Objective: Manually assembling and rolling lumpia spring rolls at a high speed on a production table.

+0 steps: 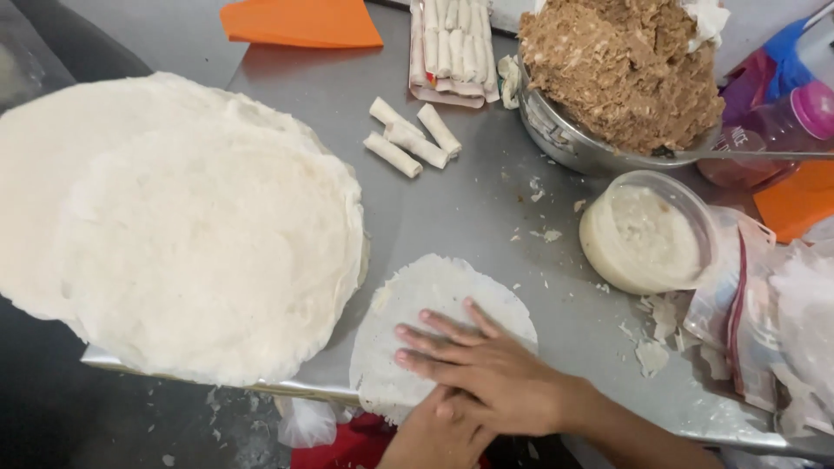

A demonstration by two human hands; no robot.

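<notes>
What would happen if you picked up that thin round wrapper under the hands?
The wrapper would probably flop and droop, since it looks paper-thin and lies flat. It may tear easily: its edges are ragged and flakes litter the table. It looks very light.

A grey brushed-steel bench (486, 217) with a thin folded front edge fills most of the view, its surface dull under soft, even light and flecked with pale crumbs. Below its front edge lies a dark floor (104, 417), also littered with white flakes. No wall or window shows in view
</notes>
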